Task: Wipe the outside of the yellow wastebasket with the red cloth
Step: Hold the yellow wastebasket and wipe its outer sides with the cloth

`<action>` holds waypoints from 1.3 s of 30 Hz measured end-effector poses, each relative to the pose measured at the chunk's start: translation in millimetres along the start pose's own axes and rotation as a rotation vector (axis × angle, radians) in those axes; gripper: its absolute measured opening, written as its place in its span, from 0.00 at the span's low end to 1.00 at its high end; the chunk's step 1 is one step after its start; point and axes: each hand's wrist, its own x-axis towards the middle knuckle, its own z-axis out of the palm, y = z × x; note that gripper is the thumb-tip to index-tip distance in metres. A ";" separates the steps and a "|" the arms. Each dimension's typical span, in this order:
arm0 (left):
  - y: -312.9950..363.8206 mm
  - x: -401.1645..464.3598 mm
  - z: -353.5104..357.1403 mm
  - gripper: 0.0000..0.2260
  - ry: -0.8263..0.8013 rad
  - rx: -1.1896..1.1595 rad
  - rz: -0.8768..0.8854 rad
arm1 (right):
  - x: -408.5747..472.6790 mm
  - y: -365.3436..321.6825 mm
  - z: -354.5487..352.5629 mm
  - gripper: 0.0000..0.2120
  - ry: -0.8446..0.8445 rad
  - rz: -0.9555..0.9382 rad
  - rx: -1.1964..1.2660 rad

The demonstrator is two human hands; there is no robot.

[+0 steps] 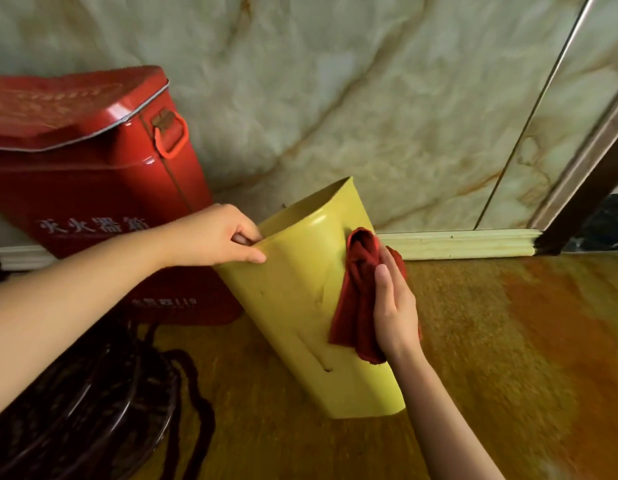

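The yellow wastebasket (pixel 300 306) is in the middle of the head view, tilted with its open top toward the wall and its base low on the orange floor. My left hand (pixel 217 237) pinches its rim on the left side. My right hand (pixel 394 306) presses the bunched red cloth (pixel 356 299) against the basket's right outer wall, just below the rim. Part of the cloth hangs down under my palm.
A red metal box (pixel 93 161) with a lid, a side handle and white lettering stands at the left against the marble wall (pixel 369 98). A dark round stool (pixel 79 393) is at the lower left. A pale baseboard (pixel 459 242) runs along the wall, and a dark door frame (pixel 584 188) rises at the right.
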 end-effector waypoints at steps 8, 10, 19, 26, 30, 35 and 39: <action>42.3 33.0 8.6 0.05 0.046 -0.100 0.102 | 14.9 -30.4 13.2 0.29 0.130 -0.485 -0.464; 38.4 33.6 9.8 0.17 0.001 -0.209 0.065 | 24.8 -16.9 5.1 0.30 0.112 -0.467 -0.476; 12.1 16.5 14.4 0.31 0.118 -0.194 -0.121 | 5.3 56.0 -16.3 0.27 0.180 -0.092 -0.495; 48.0 43.9 13.4 0.30 0.057 -0.288 -0.139 | 22.6 -12.8 45.0 0.24 0.133 -0.408 -0.546; 47.1 42.6 7.7 0.29 0.061 -0.443 -0.267 | 29.3 36.4 4.7 0.24 0.169 -0.078 -0.471; 47.6 49.4 8.0 0.28 0.114 -0.511 -0.333 | 3.3 72.8 -18.0 0.23 0.247 0.269 -0.315; 53.7 53.8 9.0 0.27 0.045 -0.526 -0.322 | -8.0 23.6 25.7 0.24 0.071 -0.197 -0.412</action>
